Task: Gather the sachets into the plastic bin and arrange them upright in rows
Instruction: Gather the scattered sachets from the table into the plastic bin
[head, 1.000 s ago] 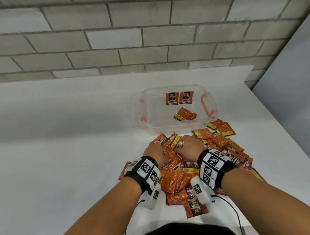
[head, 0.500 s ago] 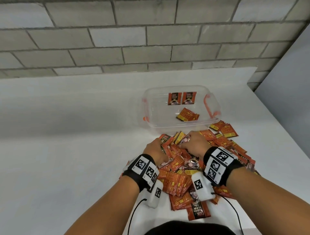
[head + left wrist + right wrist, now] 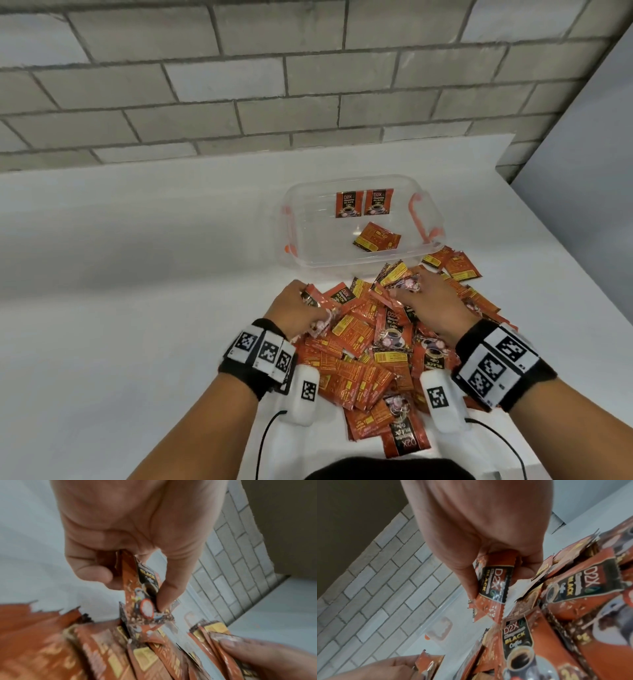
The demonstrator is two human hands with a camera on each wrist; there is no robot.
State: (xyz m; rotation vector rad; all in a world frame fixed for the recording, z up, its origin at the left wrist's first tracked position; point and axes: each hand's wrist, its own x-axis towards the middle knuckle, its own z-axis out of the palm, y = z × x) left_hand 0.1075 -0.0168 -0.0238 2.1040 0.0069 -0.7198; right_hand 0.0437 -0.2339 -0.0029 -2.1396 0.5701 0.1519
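white table (image 3: 137, 308) held a clear plastic bin (image 3: 298, 219) w/ 3 sachets inside (2 upright at back wall). sachet pile (image 3: 370, 356) lay just in front. left hand (image 3: 294, 311) & right hand (image 3: 431, 305) each pinched a sachet from it.

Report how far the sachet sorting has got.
Barely begun. Done: two sachets stand upright against the far wall of the clear plastic bin; a third sachet lies flat inside. In hand: the left hand and right hand each pinch sachets over the pile. Left: nearly the whole pile.
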